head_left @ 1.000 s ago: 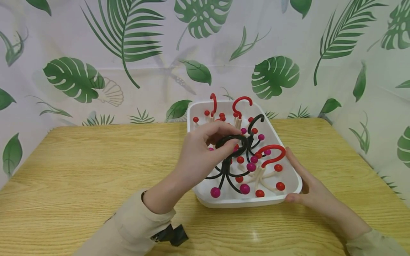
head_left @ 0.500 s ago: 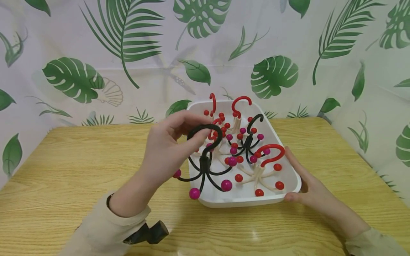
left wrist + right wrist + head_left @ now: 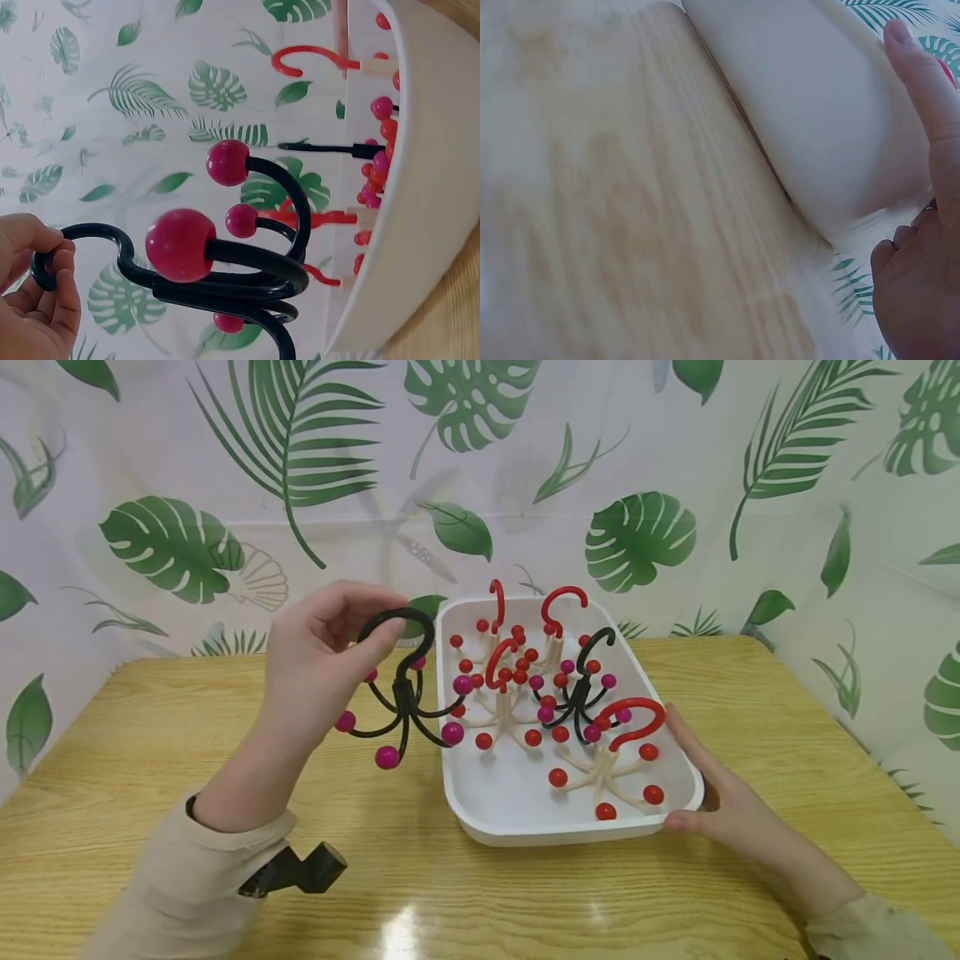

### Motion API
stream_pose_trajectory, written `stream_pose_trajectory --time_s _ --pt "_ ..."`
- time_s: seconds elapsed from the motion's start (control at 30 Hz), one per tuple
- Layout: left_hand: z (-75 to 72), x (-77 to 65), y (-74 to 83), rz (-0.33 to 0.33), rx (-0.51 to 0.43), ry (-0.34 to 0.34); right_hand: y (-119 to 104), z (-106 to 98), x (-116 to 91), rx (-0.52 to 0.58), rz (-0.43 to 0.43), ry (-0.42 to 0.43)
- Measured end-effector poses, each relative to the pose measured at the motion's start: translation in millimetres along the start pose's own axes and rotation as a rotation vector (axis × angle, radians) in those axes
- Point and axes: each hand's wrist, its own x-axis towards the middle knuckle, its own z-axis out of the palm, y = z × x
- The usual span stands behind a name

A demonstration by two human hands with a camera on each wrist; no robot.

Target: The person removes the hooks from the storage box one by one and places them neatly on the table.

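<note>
My left hand [image 3: 311, 652] pinches the curved top of a black multi-arm hook [image 3: 405, 697] between thumb and fingers. The hook hangs upright in the air at the left side of a white tray [image 3: 491, 797], its arms tipped with magenta balls [image 3: 180, 244]. At the tray's right front corner, my right hand [image 3: 723, 802] grips the wall, thumb near the rim and fingers along the outside. Inside the tray stand another black hook [image 3: 580, 693] with magenta balls and several beige hooks with red tops, such as the one at the front right [image 3: 606, 768].
A wooden table [image 3: 225, 743] carries the tray and extends to both sides. Behind it hangs a leaf-printed cloth [image 3: 360, 568]. A black strap piece [image 3: 300, 870] sticks out from the left sleeve.
My left hand has carried the black hook left and up, from over the tray to beyond its left wall. A beige hook behind it has come into view. The right hand stays put.
</note>
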Motion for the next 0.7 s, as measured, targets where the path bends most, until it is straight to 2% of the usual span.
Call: stream_pose_trajectory --time_s 0.2,0.4,0.7 --pt "-11.9 1.9 -12.6 -0.089 0.058 0.05 0.8 -0.3 0.0 0.002 0.011 -0.002" --pt "-22.7 3.9 -29.8 -0.162 0.109 0.032 -0.3 -0.7 -0.4 -0.006 0.002 -0.001" --pt "-36.6 7.8 -56.4 -0.266 0.259 0.032 0.7 -0.8 -0.3 -0.023 0.001 0.003"
